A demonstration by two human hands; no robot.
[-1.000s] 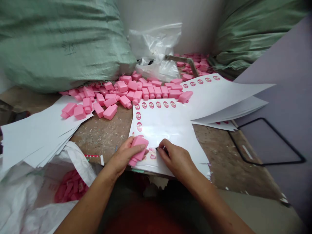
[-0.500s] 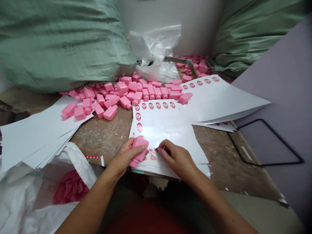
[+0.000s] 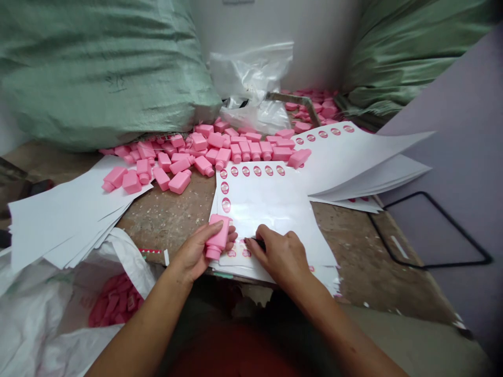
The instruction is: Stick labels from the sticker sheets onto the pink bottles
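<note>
Pinched between the thumb and fingers of my left hand (image 3: 194, 254) is a small pink plastic bottle (image 3: 218, 233), its neck tilted down toward me. A white sticker sheet (image 3: 265, 201) lies in front of me on a stack of sheets, with oval pink labels (image 3: 257, 171) along its far and left edges. My right hand (image 3: 283, 256) is closed over the sheet's lower part, fingertips beside a few labels (image 3: 245, 252) near the front edge. Something dark shows between its thumb and fingers, too small to make out.
Many pink bottles (image 3: 204, 165) are heaped behind the sheet. More label sheets (image 3: 334, 157) lie right, white papers (image 3: 74, 204) left. An open white sack (image 3: 129, 246) with pink bottles stands at lower left. Large green sacks (image 3: 106, 68) and a black wire frame (image 3: 436, 209) flank the table.
The bottle in my left hand has turned more upright, its broad face showing, and the fingers have spread. My right fingertips have moved slightly left. A loose sheet corner at right has lifted.
</note>
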